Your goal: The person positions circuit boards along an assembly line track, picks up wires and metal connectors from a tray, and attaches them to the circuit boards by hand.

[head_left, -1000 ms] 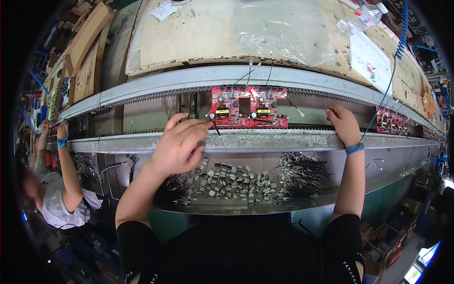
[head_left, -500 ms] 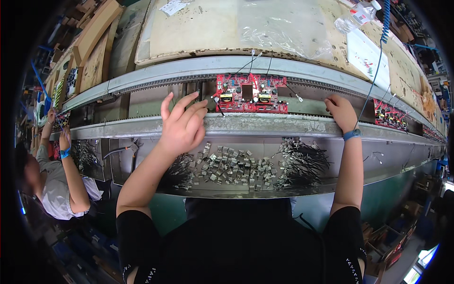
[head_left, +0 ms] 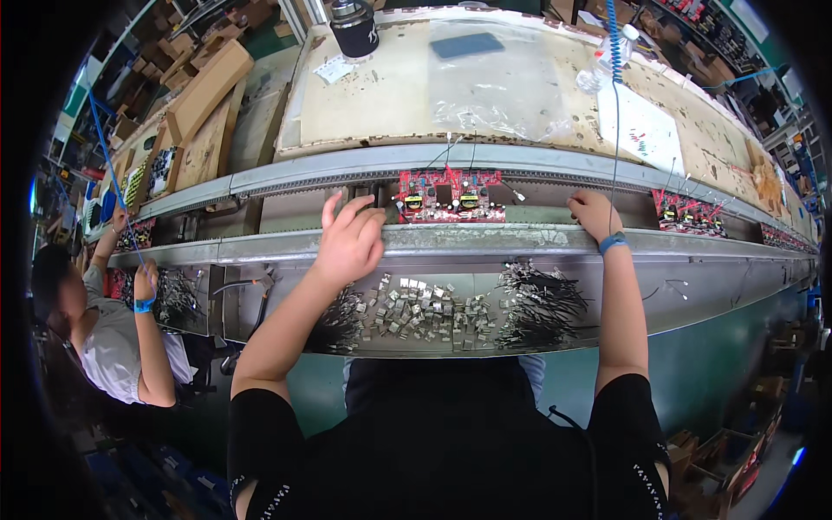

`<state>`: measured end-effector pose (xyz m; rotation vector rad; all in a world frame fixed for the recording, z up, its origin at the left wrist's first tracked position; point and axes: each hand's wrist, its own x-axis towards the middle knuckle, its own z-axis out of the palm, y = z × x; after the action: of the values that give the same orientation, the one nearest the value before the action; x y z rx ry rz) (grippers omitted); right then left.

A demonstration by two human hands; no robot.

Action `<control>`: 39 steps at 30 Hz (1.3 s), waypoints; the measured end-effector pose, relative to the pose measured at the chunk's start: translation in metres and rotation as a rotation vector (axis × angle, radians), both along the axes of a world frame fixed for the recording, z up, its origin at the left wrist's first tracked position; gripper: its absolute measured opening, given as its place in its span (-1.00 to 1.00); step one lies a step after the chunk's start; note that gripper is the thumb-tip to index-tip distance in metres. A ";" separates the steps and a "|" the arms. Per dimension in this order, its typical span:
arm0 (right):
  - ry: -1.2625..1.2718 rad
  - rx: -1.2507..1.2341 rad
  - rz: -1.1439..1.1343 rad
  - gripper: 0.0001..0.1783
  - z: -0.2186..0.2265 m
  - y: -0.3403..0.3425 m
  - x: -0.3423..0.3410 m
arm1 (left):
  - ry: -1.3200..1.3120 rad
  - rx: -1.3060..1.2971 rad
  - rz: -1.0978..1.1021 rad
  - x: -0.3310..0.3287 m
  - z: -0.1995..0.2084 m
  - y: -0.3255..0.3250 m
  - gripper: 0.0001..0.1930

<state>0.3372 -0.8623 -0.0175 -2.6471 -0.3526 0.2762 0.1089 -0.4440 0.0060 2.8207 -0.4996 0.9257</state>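
Nearest you, metal clips (head_left: 425, 314) lay heaped in the tray (head_left: 468, 284) beside bundled black wires (head_left: 548, 303). Beyond, your left hand (head_left: 351, 241) had its fingers loosely spread, just left of the red circuit board (head_left: 444, 213) between the conveyor rails (head_left: 468, 242). Your right hand's (head_left: 592, 215) fingers were curled; I couldn't tell whether they held anything. Farther off, a bottle (head_left: 598, 71) was on the worktop (head_left: 373, 114).

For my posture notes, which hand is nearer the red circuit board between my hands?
Left. Your left hand is just left of the red board; your right hand is farther off, to its right.
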 end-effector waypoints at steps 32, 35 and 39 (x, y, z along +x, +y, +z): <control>0.130 0.094 -0.030 -0.67 -0.005 -0.006 0.006 | 0.040 -0.022 -0.004 0.002 -0.004 0.003 -0.69; 0.103 0.057 0.009 -0.68 -0.006 -0.008 0.010 | 0.053 -0.021 -0.009 0.004 -0.003 0.004 -0.70; 0.061 0.025 0.027 -0.69 -0.003 -0.005 0.006 | 0.073 -0.032 0.002 0.004 -0.003 0.004 -0.71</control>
<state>0.3433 -0.8674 -0.0203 -2.6045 -0.3698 0.3575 0.1125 -0.4400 0.0029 2.8145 -0.4685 0.8200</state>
